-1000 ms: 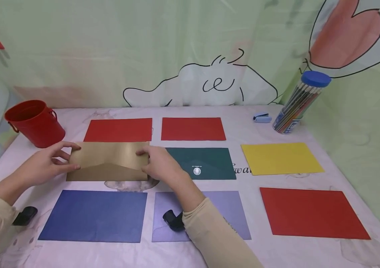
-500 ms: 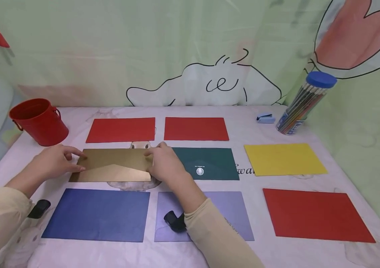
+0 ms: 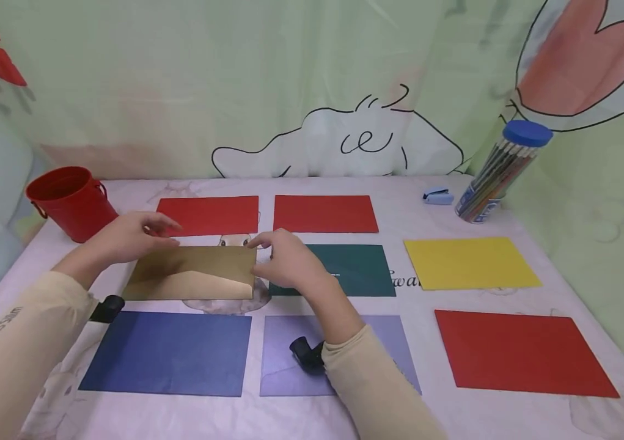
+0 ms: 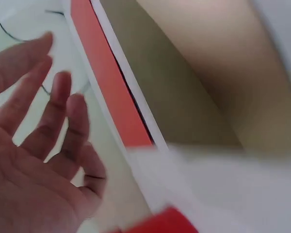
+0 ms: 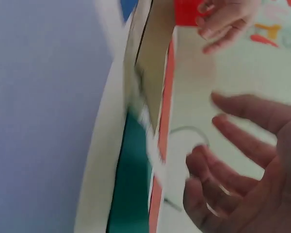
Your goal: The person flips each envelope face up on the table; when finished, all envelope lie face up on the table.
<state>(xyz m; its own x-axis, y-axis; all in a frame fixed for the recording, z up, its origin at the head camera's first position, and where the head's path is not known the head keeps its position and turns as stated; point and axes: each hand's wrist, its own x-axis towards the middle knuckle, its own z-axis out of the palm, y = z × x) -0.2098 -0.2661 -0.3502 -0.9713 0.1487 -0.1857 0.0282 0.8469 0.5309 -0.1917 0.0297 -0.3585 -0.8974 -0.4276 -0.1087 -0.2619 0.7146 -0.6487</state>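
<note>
Gold envelope [image 3: 193, 280] lies flat on the table [image 3: 411, 305] between both hands, flap side up, its far edge just below their fingertips. Left hand [image 3: 124, 237] hovers over the far-left corner, fingers spread and relaxed, holding nothing. Right hand [image 3: 288, 260] hovers at the far-right corner, fingers loosely curved, gripping nothing, partly covering the green envelope [image 3: 356, 272].

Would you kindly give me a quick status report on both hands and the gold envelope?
Left hand open, above gold envelope far left corner. Right hand open, at its right edge. Envelope flat on table, flap side up. Nothing on top.
</note>
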